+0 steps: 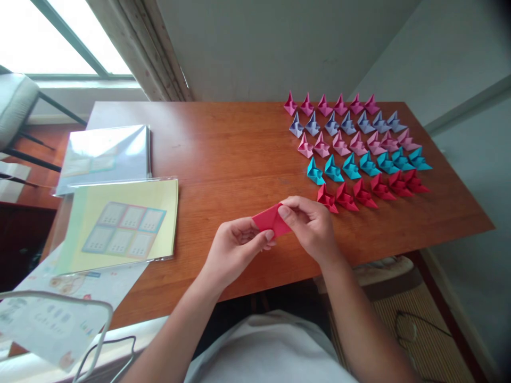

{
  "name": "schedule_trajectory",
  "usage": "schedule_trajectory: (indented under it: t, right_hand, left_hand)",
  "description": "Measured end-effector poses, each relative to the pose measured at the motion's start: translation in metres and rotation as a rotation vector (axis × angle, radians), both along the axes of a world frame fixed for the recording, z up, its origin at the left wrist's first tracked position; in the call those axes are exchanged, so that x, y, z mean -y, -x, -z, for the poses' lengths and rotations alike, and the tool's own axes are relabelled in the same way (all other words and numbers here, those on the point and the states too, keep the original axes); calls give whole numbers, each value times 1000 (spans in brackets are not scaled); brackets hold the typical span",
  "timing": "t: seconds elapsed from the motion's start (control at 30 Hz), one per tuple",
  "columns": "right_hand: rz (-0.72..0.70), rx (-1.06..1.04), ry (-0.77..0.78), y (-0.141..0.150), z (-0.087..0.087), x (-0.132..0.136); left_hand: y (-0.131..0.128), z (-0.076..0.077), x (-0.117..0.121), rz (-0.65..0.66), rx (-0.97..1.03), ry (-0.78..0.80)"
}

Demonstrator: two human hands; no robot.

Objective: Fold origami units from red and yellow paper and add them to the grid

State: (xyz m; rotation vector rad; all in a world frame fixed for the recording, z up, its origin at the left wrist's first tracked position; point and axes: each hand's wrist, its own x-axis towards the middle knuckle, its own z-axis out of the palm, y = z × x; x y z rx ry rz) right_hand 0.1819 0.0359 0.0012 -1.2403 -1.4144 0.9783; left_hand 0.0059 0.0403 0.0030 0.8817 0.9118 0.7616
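A partly folded red paper piece (pixel 270 219) is held just above the front of the wooden table (pixel 223 149). My left hand (pixel 235 247) pinches its lower left side, thumb on top. My right hand (pixel 309 223) grips its upper right corner with fingers curled. To the right lie rows of finished folded paper figures: pink (pixel 331 104), lilac (pixel 347 124), pink (pixel 355 142), blue (pixel 367 165) and red (pixel 367 192). The nearest red figure (pixel 327 198) sits right beside my right hand.
Clear plastic packs of coloured paper (pixel 120 223) lie on the table's left side, another pack (pixel 106 154) behind them. Printed sheets (pixel 59 314) overhang the left front corner. A chair (pixel 16 106) stands by the window at far left. A woven seat (pixel 403 303) is under the table's right.
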Motion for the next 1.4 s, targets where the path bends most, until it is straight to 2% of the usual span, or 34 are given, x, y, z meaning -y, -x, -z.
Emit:
schedule_trajectory:
  t: [0.13, 0.23, 0.33, 0.47, 0.73, 0.97, 1.2, 1.4]
  right_hand:
    - [-17, -83, 70, 4, 4, -2]
    - [11, -84, 51, 7, 5, -3]
    - [-37, -55, 25, 6, 3, -3]
    - [-95, 35, 24, 3, -1, -1]
    - [-50, 63, 59, 8, 2, 0]
    - [-8, 95, -85, 10, -1, 1]
    - [-4, 97, -48, 12, 0, 0]
    - [57, 149, -98, 16, -4, 0]
  left_hand:
    - [-1, 0, 1, -13, 6, 13]
    - [0, -2, 1, 16, -9, -9]
    - [2, -2, 0, 38, -37, -78]
    - [2, 1, -1, -52, -63, -150]
    - [-1, 3, 3, -125, -197, -222]
    - [1, 0, 2, -63, -127, -113]
    - [-2, 1, 3, -128, -154, -130]
    - [0, -2, 0, -80, -140, -93]
